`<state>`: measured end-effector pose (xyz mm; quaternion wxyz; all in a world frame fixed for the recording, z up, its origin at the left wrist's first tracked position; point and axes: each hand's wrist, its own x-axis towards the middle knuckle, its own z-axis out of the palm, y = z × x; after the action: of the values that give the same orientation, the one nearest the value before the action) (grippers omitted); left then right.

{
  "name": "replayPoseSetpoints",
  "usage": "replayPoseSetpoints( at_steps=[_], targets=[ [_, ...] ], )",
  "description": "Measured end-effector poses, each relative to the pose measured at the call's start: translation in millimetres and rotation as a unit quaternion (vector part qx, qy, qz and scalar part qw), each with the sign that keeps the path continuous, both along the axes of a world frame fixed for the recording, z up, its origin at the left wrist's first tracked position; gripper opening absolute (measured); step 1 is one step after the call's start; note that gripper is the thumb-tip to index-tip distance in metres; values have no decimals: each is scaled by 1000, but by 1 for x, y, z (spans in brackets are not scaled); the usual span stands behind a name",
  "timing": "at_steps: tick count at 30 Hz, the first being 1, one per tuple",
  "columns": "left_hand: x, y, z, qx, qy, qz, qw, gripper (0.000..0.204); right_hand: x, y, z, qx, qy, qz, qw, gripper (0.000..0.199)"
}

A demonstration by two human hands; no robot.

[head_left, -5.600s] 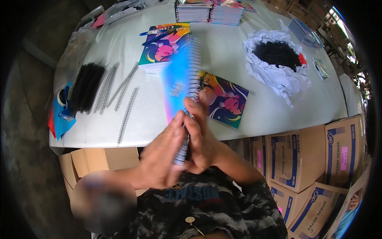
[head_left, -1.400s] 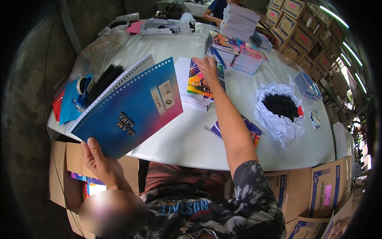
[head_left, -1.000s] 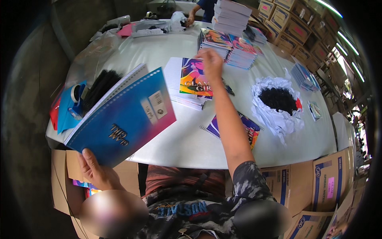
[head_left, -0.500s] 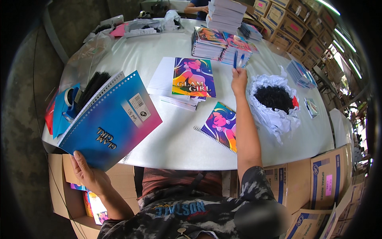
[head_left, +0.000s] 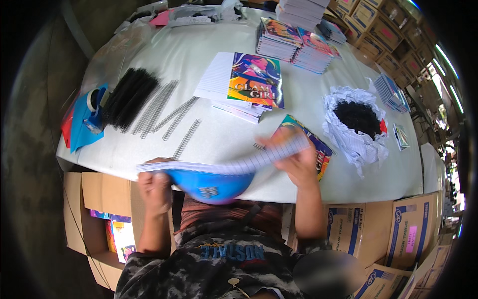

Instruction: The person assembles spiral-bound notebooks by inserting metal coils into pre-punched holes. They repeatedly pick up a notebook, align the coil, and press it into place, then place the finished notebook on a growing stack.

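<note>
Blue notebook (head_left: 211, 183) between left hand (head_left: 155, 187) and right hand (head_left: 300, 160), forearms (head_left: 308, 212) well apart.

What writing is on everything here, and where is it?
I won't copy wording out, but print stands here:
Blue cover in the left hand: lettering blurred.
Cover on the middle stack: large, legible lettering.
Spiral notebook behind the right hand: lettering partly hidden.
Shirt: upside-down letters, partly legible.
Near carton: legible print, pink label.
Far cartons: too small to read.
</note>
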<state>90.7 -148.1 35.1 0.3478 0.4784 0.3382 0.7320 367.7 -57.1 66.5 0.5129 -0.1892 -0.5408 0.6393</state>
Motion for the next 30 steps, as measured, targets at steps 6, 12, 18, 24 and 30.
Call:
replayPoseSetpoints(
  at_steps=[6,12,18,24,30],
  targets=[
    [41,36,-64,-143,156,-100,972,14,28,-50,-69,-11,-106,-182,978,36],
    [29,55,-66,-87,460,-14,883,41,24,-55,-67,14,-92,-94,991,43],
    [-17,114,-61,-174,543,114,814,27,26,-41,-59,69,-130,-126,981,29],
    [-5,77,39,-278,275,-200,898,37,32,-30,-64,131,-178,-167,961,27],
    [4,78,33,-247,387,-152,875,42,31,-31,-62,133,-178,-170,960,24]
  ],
)
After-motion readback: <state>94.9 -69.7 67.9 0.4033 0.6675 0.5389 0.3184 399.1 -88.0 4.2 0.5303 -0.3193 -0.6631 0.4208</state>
